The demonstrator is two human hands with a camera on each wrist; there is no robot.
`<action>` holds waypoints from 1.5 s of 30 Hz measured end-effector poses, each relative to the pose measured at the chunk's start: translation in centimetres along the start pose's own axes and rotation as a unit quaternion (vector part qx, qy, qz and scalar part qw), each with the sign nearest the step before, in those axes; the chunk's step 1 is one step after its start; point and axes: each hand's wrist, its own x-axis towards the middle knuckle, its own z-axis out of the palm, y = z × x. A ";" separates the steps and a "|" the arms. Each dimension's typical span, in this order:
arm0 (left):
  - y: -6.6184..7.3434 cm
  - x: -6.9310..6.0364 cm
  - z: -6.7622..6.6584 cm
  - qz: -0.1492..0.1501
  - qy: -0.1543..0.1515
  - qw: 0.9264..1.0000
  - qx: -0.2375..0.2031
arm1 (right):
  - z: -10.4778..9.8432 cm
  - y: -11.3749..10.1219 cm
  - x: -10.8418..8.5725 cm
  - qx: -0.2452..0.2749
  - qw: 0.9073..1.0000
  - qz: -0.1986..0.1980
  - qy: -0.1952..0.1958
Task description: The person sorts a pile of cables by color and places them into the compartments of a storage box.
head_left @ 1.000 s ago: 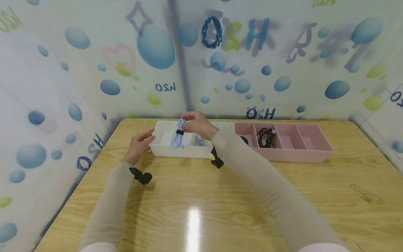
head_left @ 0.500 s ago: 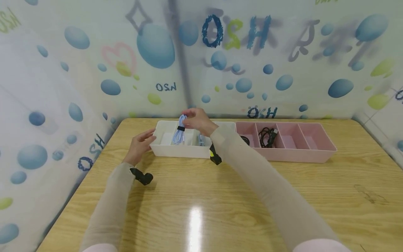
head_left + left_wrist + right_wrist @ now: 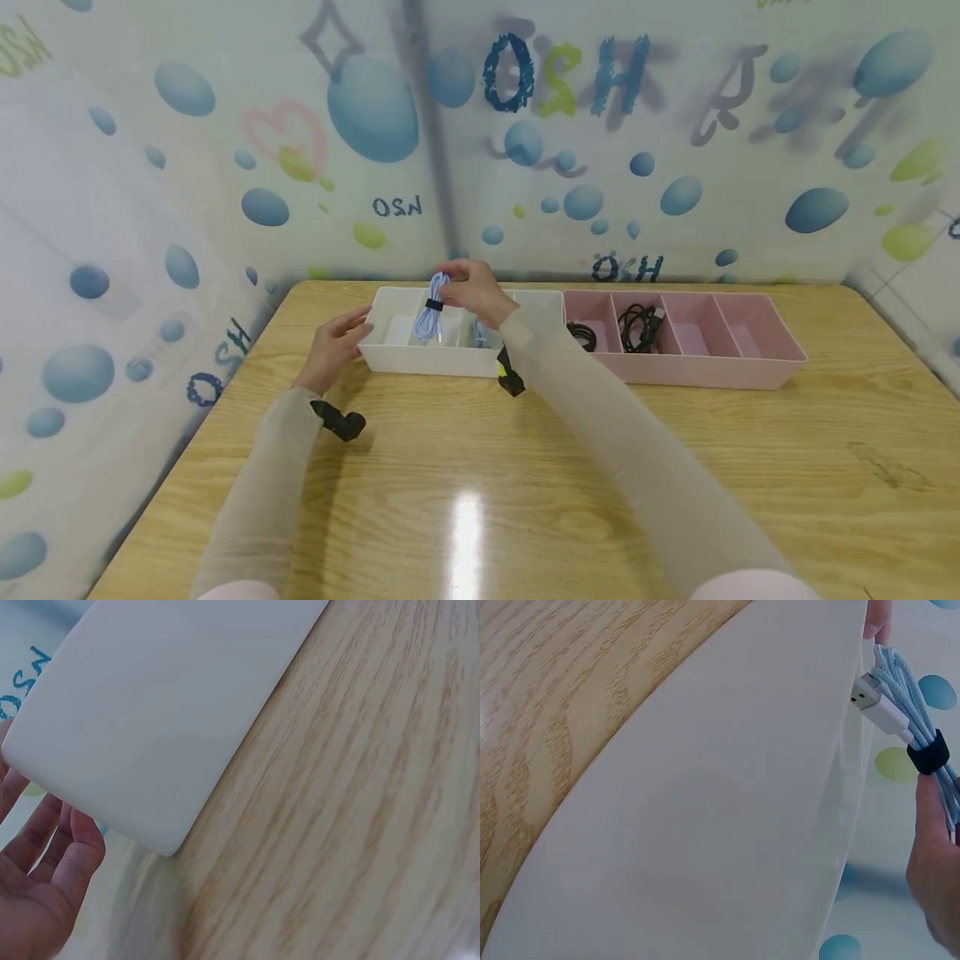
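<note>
My right hand (image 3: 477, 293) pinches the upper end of a light-blue USB cable (image 3: 429, 322), coiled and tied with a black strap. It hangs over the white divided box (image 3: 431, 361), above the second compartment from the left. The right wrist view shows the cable's white USB plug (image 3: 885, 715) above the box rim and the black strap (image 3: 928, 754) round the coil. My left hand (image 3: 330, 348) touches the left end of the white box with relaxed fingers; in the left wrist view the fingers (image 3: 79, 862) lie along the end wall. Another light-blue cable (image 3: 480, 333) lies in the box.
A pink divided box (image 3: 705, 372) adjoins the white one on the right. Inside it are a coiled black cable (image 3: 581, 335) and another black cable (image 3: 639, 327) in neighbouring compartments. Both boxes stand on a wooden table (image 3: 390, 483) near the patterned wall (image 3: 480, 183).
My right hand has shifted slightly right and up, and the light-blue cable has risen with it. My left hand has stayed at the box's left end.
</note>
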 end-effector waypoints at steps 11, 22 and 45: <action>-1.8 1.2 -0.6 0.010 0.003 1.000 0.009 | 0.1 1.5 0.6 0.000 1.000 -0.002 0.018; -2.2 1.3 -0.7 0.022 0.007 1.000 0.017 | 0.8 2.5 0.4 -0.042 0.999 0.002 0.001; -2.0 1.4 -0.7 0.011 0.008 1.000 0.010 | 2.1 3.1 0.7 -0.077 0.997 0.003 0.010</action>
